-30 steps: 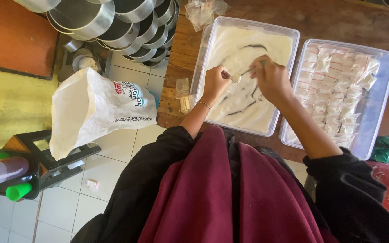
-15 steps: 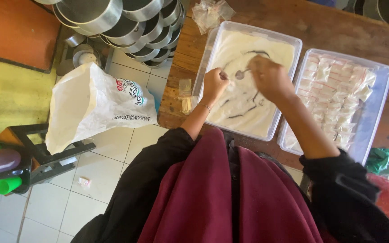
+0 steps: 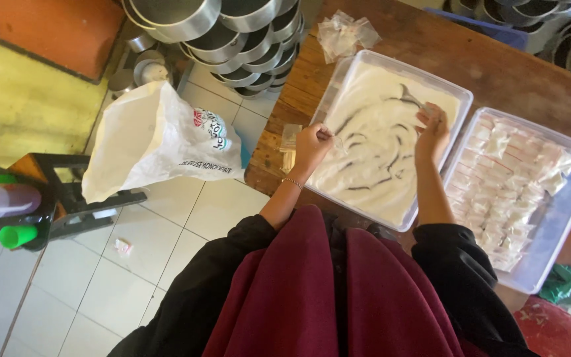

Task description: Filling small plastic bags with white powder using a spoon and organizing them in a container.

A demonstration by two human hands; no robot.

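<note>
My left hand [image 3: 312,145] pinches a small clear plastic bag over the near left part of a clear tray [image 3: 338,92] that holds white powder. My right hand [image 3: 432,125] grips a metal spoon [image 3: 411,99] whose bowl rests in the powder. Both hands hover above the powder, a short way apart. To the right stands a second clear tray [image 3: 563,231] with several small filled packets [image 3: 503,178] laid in rows.
Both trays rest on a wooden table [image 3: 497,66]. A bunch of empty small bags [image 3: 345,33] lies at the table's far corner. Stacked metal pans [image 3: 232,33] sit on the floor. A white plastic sack [image 3: 153,142] rests on a black stand on the tiled floor.
My two hands have drawn apart: the right hand moved right with the spoon into the powder, the left hand stayed at the tray's left with the small bag.
</note>
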